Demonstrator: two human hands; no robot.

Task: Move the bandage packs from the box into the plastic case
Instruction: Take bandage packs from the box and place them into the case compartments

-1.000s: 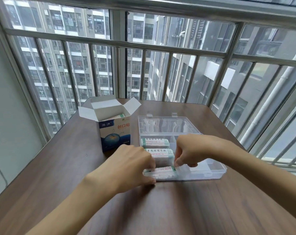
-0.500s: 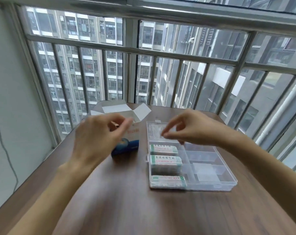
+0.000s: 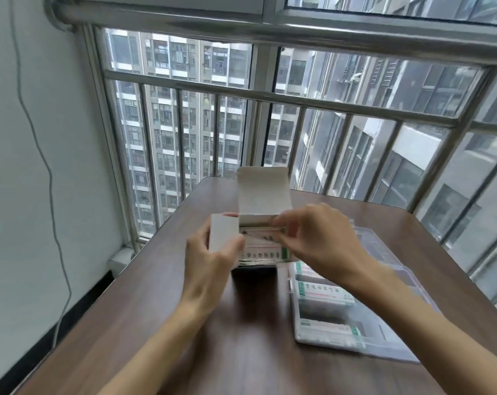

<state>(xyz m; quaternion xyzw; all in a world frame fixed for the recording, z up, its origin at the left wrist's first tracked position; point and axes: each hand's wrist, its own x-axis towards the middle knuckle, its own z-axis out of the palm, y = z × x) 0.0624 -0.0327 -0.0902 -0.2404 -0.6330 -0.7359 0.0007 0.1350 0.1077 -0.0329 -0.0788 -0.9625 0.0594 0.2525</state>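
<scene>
The cardboard box [image 3: 263,192] stands open on the brown table, its white flaps spread and bandage packs [image 3: 260,253] showing inside. My left hand [image 3: 210,260] grips the box's left flap and side. My right hand [image 3: 313,238] reaches into the box's top and pinches a pack there. The clear plastic case [image 3: 389,346] lies open to the right of the box. Its left compartments hold three green-and-white bandage packs [image 3: 324,292], partly hidden behind my right forearm.
The wooden table [image 3: 241,352] runs to a metal window railing [image 3: 270,95] right behind the box. A white wall with a hanging cable [image 3: 46,166] is at the left. The table's left edge drops off near the wall.
Both hands left the case, rose, and came onto the box. My left hand took hold of its flap and my right reached inside. The view swung left and closer.
</scene>
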